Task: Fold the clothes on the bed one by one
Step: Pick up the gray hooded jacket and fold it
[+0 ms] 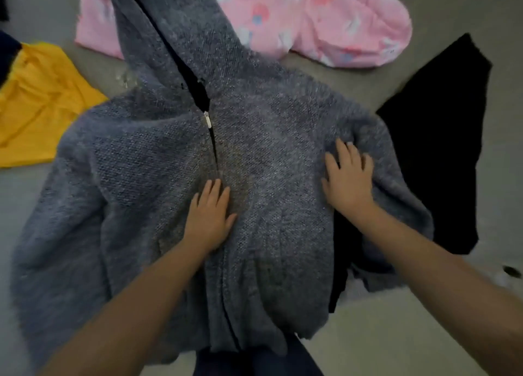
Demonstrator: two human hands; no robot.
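Left hand (209, 218) and right hand (348, 179) press flat on grey hoodie (268, 138).

Home bedroom, grey bed sheet (396, 333), household clothes (325, 16) spread across it

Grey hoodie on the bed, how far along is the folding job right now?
Nothing looks folded yet. In hand: the grey hoodie lies spread front-up, zipper mostly closed, with the left hand and right hand flat on it. Left: folding it, then the pink garment, yellow garment and black garment lying loose around it.
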